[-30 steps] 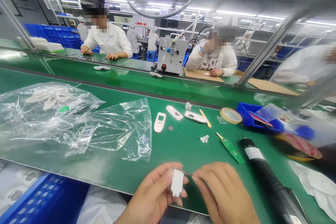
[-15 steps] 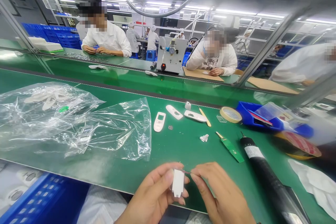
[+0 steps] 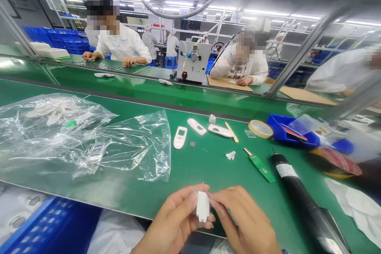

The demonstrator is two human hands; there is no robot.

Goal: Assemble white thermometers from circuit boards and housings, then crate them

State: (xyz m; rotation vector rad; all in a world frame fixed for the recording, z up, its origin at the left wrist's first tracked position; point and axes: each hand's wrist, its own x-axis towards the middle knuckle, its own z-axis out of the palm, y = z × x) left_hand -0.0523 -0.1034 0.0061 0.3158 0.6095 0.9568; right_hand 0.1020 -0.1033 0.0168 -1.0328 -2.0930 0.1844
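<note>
My left hand (image 3: 178, 216) holds a small white plastic part (image 3: 203, 206) upright between thumb and fingers, above the front edge of the green bench. My right hand (image 3: 242, 216) pinches thin reddish wires (image 3: 207, 193) at the part's upper right corner, its fingertips close against the part. Beyond the hands lie white shells (image 3: 180, 137), a round metal disc (image 3: 192, 143), a small white cap piece (image 3: 230, 155) and a green strip (image 3: 262, 166) with a pale tip.
A clear plastic bag (image 3: 133, 143) with white pieces lies left. At right are a black electric screwdriver (image 3: 303, 198), a tape roll (image 3: 260, 129) and a blue bin (image 3: 288, 131). A conveyor (image 3: 143, 94) runs behind; people in white sit beyond.
My right hand has moved left, closer to the white part, along the wires. White pieces on the conveyor have shifted left. The hands of the person at the back left have moved apart.
</note>
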